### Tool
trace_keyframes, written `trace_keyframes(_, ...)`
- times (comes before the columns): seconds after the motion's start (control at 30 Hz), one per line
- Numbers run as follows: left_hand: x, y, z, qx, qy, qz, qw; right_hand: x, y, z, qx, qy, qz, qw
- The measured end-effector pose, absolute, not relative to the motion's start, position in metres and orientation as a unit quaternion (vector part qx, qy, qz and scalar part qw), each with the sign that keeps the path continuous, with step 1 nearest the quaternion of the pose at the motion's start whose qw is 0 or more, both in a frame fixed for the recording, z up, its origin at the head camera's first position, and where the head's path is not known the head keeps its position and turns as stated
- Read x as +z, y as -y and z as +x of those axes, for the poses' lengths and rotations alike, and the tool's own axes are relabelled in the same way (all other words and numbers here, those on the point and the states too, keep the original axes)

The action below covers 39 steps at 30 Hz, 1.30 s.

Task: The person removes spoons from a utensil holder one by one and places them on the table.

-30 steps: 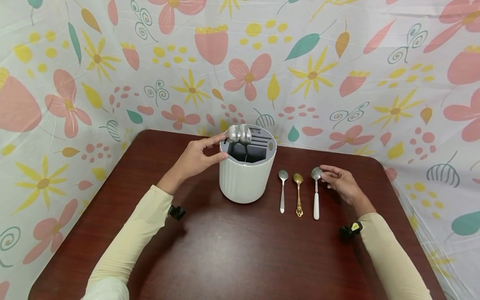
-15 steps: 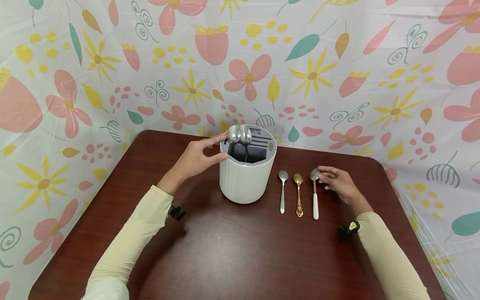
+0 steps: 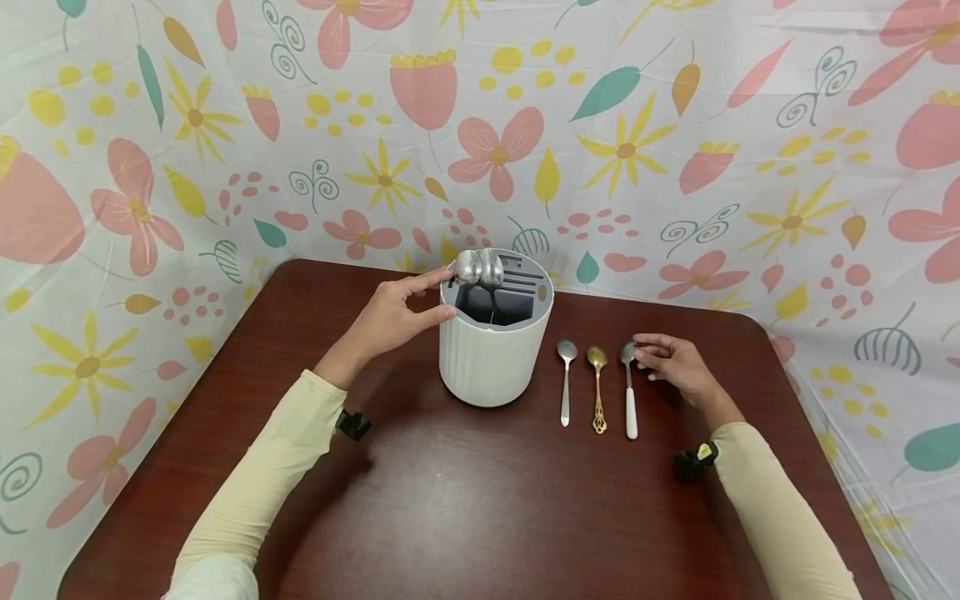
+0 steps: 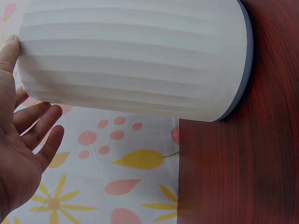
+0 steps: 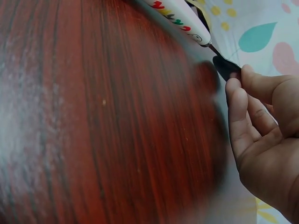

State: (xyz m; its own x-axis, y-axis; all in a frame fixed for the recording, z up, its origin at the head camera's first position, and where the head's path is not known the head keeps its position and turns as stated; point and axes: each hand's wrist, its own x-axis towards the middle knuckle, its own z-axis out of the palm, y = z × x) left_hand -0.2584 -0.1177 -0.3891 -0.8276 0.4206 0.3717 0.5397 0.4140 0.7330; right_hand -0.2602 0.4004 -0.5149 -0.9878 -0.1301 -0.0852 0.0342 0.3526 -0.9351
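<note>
Pinching white-handled spoon [image 3: 631, 407] by bowl in right hand [image 3: 678, 367] | touching holder [image 3: 487, 367] with left hand [image 3: 393, 315], fingers extended | apparently aligning beside gold spoon [image 3: 596, 358] | probably needed next: gentle release

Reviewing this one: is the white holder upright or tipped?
Upright: the holder stands base-down on the table, its compartments facing up.
</note>
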Motion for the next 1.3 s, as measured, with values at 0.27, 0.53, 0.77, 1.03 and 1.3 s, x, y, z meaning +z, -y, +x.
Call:
trace_keyframes(0.27,-0.388,0.117,-0.258,-0.456,0.841,-0.286,0.062,-0.510,-0.406,-0.256,-0.483,-0.873,-0.038,0.052)
trace_keyframes(0.53,-0.388,0.116,-0.258,-0.456,0.841,-0.285,0.059,-0.503,-0.411,-0.251,-0.397,-0.914,-0.065,0.052)
trace_keyframes(0.77,-0.388,0.116,-0.257,-0.458,0.841,-0.284,0.056,-0.477,-0.417,-0.241,-0.331,-0.940,-0.080,0.009)
trace_keyframes(1.03,-0.387,0.117,-0.258,-0.456,0.842,-0.281,0.057,-0.428,-0.407,-0.226,-0.340,-0.934,-0.099,-0.052)
trace_keyframes(1.3,-0.389,0.118,-0.256,-0.457,0.843,-0.280,0.053,-0.376,-0.380,-0.220,-0.364,-0.912,-0.159,-0.103)
